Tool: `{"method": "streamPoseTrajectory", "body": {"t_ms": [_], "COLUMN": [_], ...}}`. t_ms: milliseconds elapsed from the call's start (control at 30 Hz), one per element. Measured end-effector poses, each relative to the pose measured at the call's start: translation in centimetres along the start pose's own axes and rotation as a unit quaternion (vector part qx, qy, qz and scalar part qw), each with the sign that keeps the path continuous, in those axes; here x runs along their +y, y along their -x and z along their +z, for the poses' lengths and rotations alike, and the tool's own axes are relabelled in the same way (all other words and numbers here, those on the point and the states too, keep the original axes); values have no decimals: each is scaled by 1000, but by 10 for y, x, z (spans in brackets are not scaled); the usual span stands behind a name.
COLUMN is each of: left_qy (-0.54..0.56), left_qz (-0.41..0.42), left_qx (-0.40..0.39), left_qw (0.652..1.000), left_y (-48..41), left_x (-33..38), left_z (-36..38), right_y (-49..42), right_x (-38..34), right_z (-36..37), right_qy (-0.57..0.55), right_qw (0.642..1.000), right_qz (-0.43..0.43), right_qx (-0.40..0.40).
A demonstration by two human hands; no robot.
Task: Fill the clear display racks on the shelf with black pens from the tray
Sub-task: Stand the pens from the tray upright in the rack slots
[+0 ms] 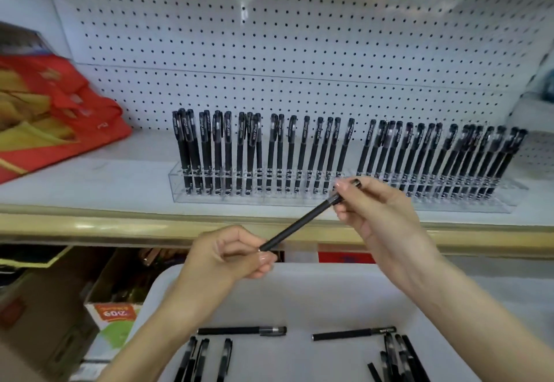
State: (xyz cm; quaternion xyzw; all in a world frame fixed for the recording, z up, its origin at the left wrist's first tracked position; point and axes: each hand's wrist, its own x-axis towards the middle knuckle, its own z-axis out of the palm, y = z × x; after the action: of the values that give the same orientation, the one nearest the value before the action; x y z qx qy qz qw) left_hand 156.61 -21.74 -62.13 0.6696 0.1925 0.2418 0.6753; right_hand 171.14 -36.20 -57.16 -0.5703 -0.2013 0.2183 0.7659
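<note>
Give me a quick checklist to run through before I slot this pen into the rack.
1. Hold on the pen: left hand pinches the tip end, right hand the cap end: ok.
2. Pen upright, cap up like the racked pens: it lies tilted: not ok.
3. Free slot in the left rack: its right half looks sparser: ok.
4. Room in the right rack: looks packed: cannot tell.
5. Supply in the tray: loose pens remain: ok.

The white shelf bears two clear racks in a row, holding black pens, and a red bag at left.
</note>
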Motion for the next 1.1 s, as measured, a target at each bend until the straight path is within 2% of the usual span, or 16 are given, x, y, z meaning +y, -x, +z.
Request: {"method": "streamPoseTrajectory", "body": {"t_ms": [100,200,300,333,367,433,467,600,700,867,967,1100], "left_qy": [10,-3,-91,-157,-247,-424,-475,-561,-569,-578,-567,-536], "left_qz": [25,60,113,144,182,240,251,237,243,249,254,261], "left_qx": [37,56,104,132,163,199,197,146,138,132,122,113], "left_qw": [999,997,984,968,938,850,820,780,773,766,774,794], "left_y": [-12,-24,-39,-44,-49,-57,-61,-74,-78,-80,-80,-82], "left_x": [10,21,21,19,16,11,6,-19,-28,-26,-28,-29], "left_z": [6,7,2,-1,-5,-12,-14,-17,-18,-19,-23,-26], "right_y": [-16,-33,-48,-53,-58,-69,-75,-91,-98,-110,-113,-118], "right_x": [-17,-34,-49,-53,-56,-59,-58,-42,-27,-16,-10,-5], "right_z": [20,39,54,58,62,68,71,79,84,84,82,80], "right_qy": [-18,25,108,132,151,179,198,270,303,312,341,421], "right_qw": [998,993,978,970,962,948,938,905,893,893,885,850], "right_qz": [-49,-86,-170,-200,-225,-264,-283,-326,-332,-325,-312,-296], "right_qx": [-44,-77,-57,-45,-33,-19,-16,-26,-25,-25,-60,-113]}}
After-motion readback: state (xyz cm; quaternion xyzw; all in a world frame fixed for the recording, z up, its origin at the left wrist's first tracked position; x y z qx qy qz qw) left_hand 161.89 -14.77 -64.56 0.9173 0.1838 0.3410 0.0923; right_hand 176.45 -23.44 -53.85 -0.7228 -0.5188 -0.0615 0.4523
